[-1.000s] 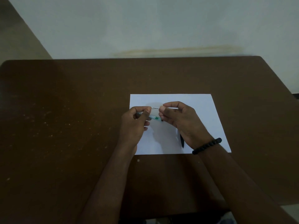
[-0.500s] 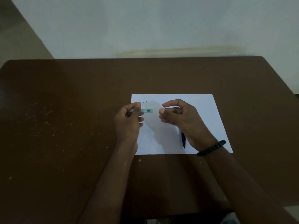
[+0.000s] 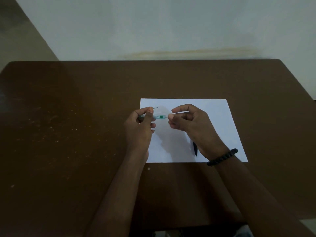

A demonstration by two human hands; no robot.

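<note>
Head view, single camera. Left hand (image 3: 139, 127) gripped a small clear tube (image 3: 159, 116) with a green end, thumb across the top and the other fingers (image 3: 153, 125) curled underneath. The tube sat roughly level, held up above the paper (image 3: 222, 117). Its green end stuck out past the left thumb and pointed at the right hand's fingertips.

Right hand (image 3: 189, 124) pinched a thin rod (image 3: 166, 117) between thumb and forefinger, fingers narrow, the rest loosely curled behind. The rod ran from that pinch straight to the tube's green end — a short gap between the right fingertips and the tube, bridged only by the rod. Couldn't tell how far the rod went inside the tube.

A second rod (image 3: 156, 107) poked out up and to the right from just above the left thumb tip, caught in the same left grip, clear of the right fingers.

A black pen (image 3: 195, 148) lay on the paper below the right fingers, near the wrist and partly hidden by it. A dark beaded bracelet (image 3: 222, 157) was on the right wrist. The paper lay flat on the brown tabletop (image 3: 68, 134) — both hands over its left half.
</note>
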